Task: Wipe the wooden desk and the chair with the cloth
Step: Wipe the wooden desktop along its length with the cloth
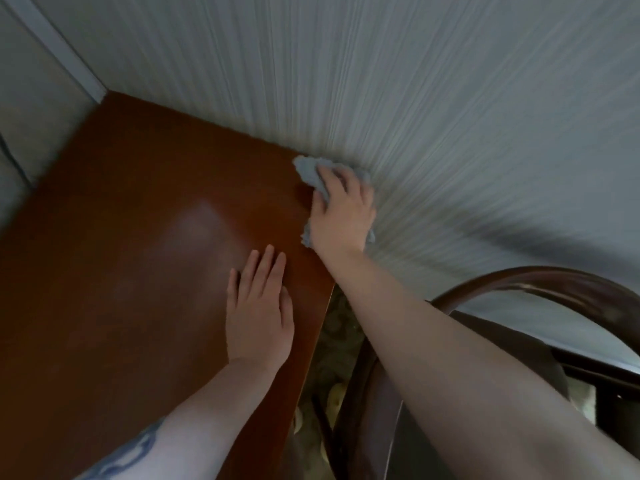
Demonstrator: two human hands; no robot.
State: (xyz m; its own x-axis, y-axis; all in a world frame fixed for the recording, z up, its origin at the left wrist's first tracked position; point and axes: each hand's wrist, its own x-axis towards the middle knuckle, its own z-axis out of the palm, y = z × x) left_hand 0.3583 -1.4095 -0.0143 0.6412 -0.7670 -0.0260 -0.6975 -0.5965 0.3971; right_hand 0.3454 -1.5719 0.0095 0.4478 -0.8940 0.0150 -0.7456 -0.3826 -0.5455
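At the far right corner of the wooden bench point(131, 237), where its glossy reddish-brown top meets the striped wallpapered wall point(415, 98), the right hand point(341, 216) presses a crumpled blue-grey cloth point(308, 169) down onto the surface. Most of the cloth is hidden under the palm and curled fingers; only a bunched end past the fingertips and a small frayed bit near the wrist show, and motion blur softens its edges against the wall. The fingers bend over the fabric and hold it, though how tightly cannot be told. The left hand point(258, 313) lies flat on the bench nearer the front right edge, fingers straight and close together, holding nothing. A blue mark on the left forearm is cut off by the lower edge of the view. Right of the bench, the dark wooden chair point(540, 282) shows only its curved back rail and part of a seat, the rest covered by the right forearm or out of view. Patterned flooring in the gap between bench and chair is dim and hard to make out.
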